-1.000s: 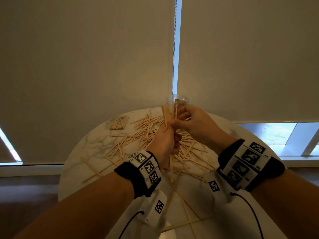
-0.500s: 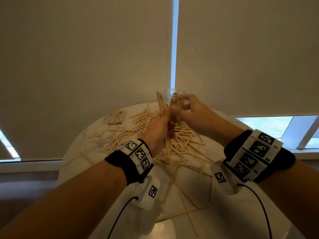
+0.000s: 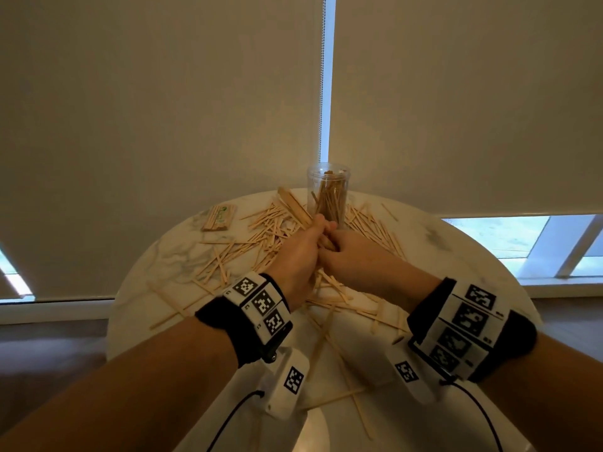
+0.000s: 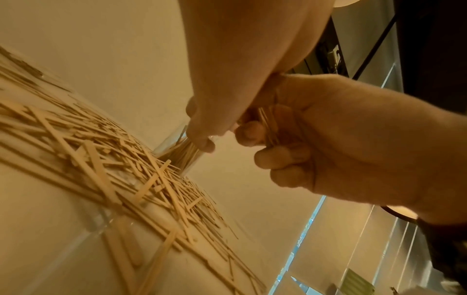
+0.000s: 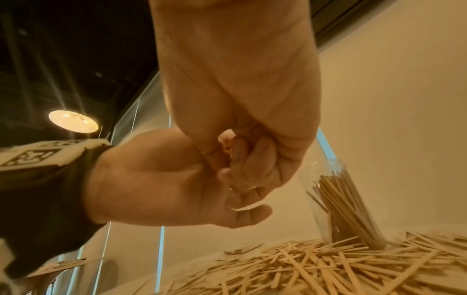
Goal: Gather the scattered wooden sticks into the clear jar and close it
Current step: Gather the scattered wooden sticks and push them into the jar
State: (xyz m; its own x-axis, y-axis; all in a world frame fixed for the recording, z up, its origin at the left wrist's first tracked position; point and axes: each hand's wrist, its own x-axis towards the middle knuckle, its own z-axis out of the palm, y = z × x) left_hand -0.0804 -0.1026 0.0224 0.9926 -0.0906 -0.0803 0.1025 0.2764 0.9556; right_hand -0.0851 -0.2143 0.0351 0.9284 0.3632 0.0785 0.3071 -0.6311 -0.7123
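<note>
The clear jar (image 3: 328,194) stands open and upright at the far side of the table, with several wooden sticks inside; it also shows in the right wrist view as the jar (image 5: 346,209). Just in front of it my left hand (image 3: 298,256) grips a bundle of sticks (image 3: 295,205) that pokes up and to the left. My right hand (image 3: 355,259) presses against the left one, fingers curled round the bundle's lower end (image 4: 267,123). Many loose sticks (image 3: 261,230) lie scattered over the table. No lid is seen.
The round white marble table (image 3: 456,256) stands before a wall of drawn blinds. A wrapped pack of sticks (image 3: 219,217) lies at its far left. A few long sticks (image 3: 329,399) lie near the front edge, between my wrists.
The right hand held the jar up beside the bundle; now the jar stands on the table and the right hand has dropped to grip the bundle together with the left.
</note>
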